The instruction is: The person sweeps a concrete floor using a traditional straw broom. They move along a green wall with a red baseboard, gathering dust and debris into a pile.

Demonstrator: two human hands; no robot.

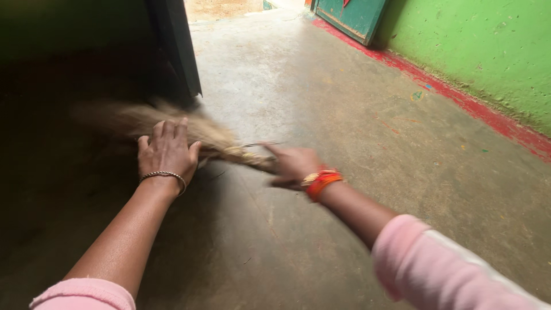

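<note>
Fingers of the right hand are curled around the bound neck of a straw broom, though motion blur smears the hand, so how tightly it closes cannot be read; only the thumb side and knuckles show, pointing toward nine o'clock. Bright orange and yellow bangles ring that wrist. At the hand's nine o'clock, the left hand lies palm down on the broom's bristles, fingers pressed together side by side and pointing toward twelve o'clock, the thumb tucked at its right edge. A thin metal bangle circles that wrist.

Much of the broom is hard to make out: its pale bristles fan off toward nine o'clock into a soft blur, fading into the dark area at the left of the view, and the left hand covers their middle. The handle end is hidden inside the right hand. Whether the bristle tips touch the ground cannot be told.

Both forearms run in from the bottom edge, the left from seven o'clock, the right from four o'clock, each ending in a pink sleeve cut off by the frame.

Under them lies a bare grey concrete floor. At two o'clock a green wall with a red base strip meets the floor, and at twelve o'clock a dark door edge stands upright just beyond the bristles.
</note>
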